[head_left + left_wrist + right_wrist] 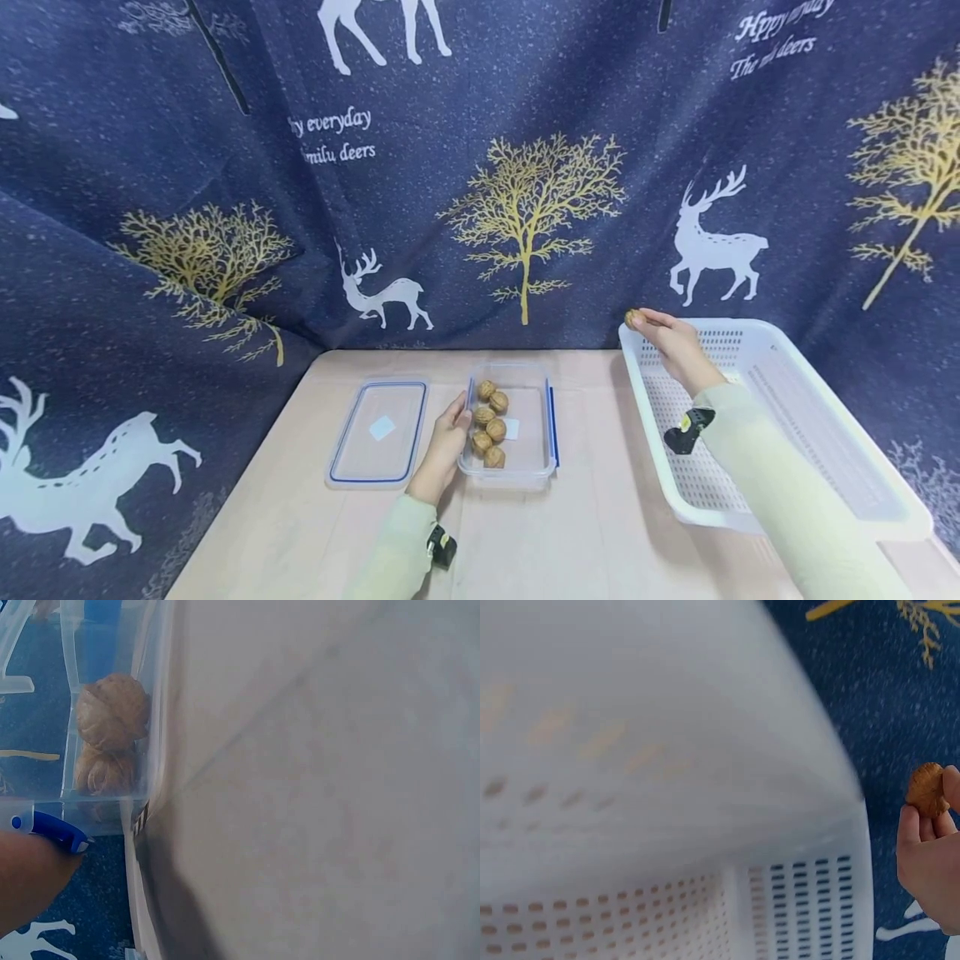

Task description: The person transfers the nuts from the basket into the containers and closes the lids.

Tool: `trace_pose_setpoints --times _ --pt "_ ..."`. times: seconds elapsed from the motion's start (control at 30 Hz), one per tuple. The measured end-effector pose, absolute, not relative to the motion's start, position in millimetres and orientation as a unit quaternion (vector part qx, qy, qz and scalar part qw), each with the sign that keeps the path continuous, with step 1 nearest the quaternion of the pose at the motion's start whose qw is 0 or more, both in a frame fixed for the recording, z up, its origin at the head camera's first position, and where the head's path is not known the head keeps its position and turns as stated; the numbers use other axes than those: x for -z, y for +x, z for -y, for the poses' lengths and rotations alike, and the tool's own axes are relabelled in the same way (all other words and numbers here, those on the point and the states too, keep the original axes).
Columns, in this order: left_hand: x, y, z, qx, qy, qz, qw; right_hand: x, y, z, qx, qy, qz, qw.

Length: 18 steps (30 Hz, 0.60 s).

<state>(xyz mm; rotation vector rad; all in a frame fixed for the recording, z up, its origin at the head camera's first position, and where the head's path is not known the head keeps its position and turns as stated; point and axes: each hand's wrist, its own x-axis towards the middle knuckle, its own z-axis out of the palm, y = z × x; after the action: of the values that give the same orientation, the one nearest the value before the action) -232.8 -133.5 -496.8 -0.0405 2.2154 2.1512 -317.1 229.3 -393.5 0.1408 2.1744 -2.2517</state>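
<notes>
Above the white basket's (757, 433) far left rim, a walnut (634, 318) is pinched in the right hand (675, 342); the clear container's (534, 467) left wall is touched by the left hand's (448, 437) straight fingers.

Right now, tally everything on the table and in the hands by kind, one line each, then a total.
Walnuts: 6, that is 5 in the clear container and 1 walnut pinched by the right hand
Clear container: 1
Lid: 1
White basket: 1
Total: 9
</notes>
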Motion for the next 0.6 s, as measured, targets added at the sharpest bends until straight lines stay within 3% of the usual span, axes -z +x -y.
trace_pose_setpoints --times 0.6 --pt "498 -236 134 -0.701 -0.007 -0.713 0.020 381 -311 -173 0.735 0.055 -0.675 0.030"
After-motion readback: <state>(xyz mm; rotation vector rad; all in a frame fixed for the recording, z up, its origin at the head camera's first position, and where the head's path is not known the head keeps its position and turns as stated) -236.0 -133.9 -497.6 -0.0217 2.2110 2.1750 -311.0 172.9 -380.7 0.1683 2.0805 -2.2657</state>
